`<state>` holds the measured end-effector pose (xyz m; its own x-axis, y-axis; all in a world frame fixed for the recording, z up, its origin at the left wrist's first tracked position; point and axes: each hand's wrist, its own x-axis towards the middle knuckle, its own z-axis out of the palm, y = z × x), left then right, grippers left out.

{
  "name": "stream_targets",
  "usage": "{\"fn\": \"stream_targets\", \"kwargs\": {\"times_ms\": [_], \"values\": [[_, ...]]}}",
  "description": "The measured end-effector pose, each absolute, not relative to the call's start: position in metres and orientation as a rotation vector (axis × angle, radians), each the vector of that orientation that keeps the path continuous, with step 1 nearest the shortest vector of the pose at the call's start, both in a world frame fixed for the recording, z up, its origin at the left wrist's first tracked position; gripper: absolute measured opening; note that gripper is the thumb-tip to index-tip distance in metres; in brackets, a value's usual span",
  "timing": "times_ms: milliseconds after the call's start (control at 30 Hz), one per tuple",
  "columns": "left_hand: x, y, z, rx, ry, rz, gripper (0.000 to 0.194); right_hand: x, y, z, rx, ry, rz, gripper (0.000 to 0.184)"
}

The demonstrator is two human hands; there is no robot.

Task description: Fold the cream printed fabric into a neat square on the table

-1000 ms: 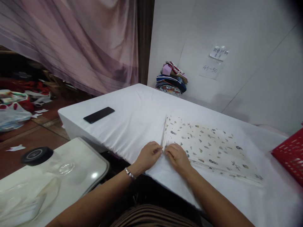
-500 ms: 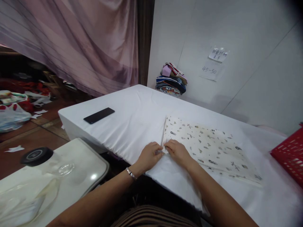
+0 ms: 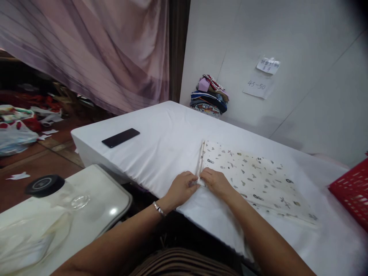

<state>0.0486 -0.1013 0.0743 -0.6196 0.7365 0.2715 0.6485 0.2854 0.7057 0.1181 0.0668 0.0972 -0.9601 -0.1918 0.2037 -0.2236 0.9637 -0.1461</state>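
A cream cloth (image 3: 258,180) with small grey and brown prints lies spread and folded on the white-covered table (image 3: 161,142). Its left edge shows a narrow folded or layered strip. At the near left corner of this cloth, my left hand (image 3: 183,188) pinches the edge between thumb and fingers; a bracelet (image 3: 159,209) sits on that wrist. My right hand (image 3: 215,181) is closed on the same corner, just right of the left one, fingertips almost meeting. The exact bit of fabric between the fingers is partly hidden.
A black phone (image 3: 120,138) lies at the table's left. Folded clothes (image 3: 209,97) are stacked by the wall at the back. A red plastic basket (image 3: 352,191) stands at the right edge. Left of me, a white surface (image 3: 94,191) bears a black-lidded clear container (image 3: 45,185).
Both hands stay at the cloth's near left corner with almost no shift. The strip along its left edge looks slightly more raised. The camera view has moved a little.
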Motion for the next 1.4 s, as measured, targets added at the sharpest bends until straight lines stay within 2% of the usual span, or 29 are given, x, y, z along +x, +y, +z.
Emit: {"fn": "stream_targets", "kwargs": {"times_ms": [233,400,500,667,833,1033,1200,1400], "values": [[0.049,-0.098,0.076,1.288,2.404,1.278,0.013,0.117,0.063,0.097,0.308,-2.903,0.370,0.016],[0.050,-0.094,0.076,1.252,2.407,1.312,0.016,0.121,0.060,0.095,0.270,-2.797,0.669,0.023],[0.051,-0.093,0.076,1.251,2.412,1.305,0.016,0.122,0.062,0.093,0.192,-2.696,0.800,0.020],[0.052,-0.095,0.080,1.208,2.451,1.283,0.013,0.115,0.069,0.091,-0.091,-2.709,0.768,0.013],[0.053,-0.093,0.083,1.195,2.466,1.259,0.025,0.100,0.072,0.097,-0.256,-2.782,0.807,0.023],[0.051,-0.090,0.077,1.233,2.494,1.223,0.025,0.082,0.066,0.105,-0.474,-2.864,0.692,0.027],[0.049,-0.091,0.073,1.248,2.473,1.265,0.027,0.071,0.067,0.099,-0.490,-2.906,0.603,0.020],[0.049,-0.091,0.072,1.247,2.481,1.280,0.034,0.066,0.068,0.095,-0.470,-2.873,0.656,0.019]]}}
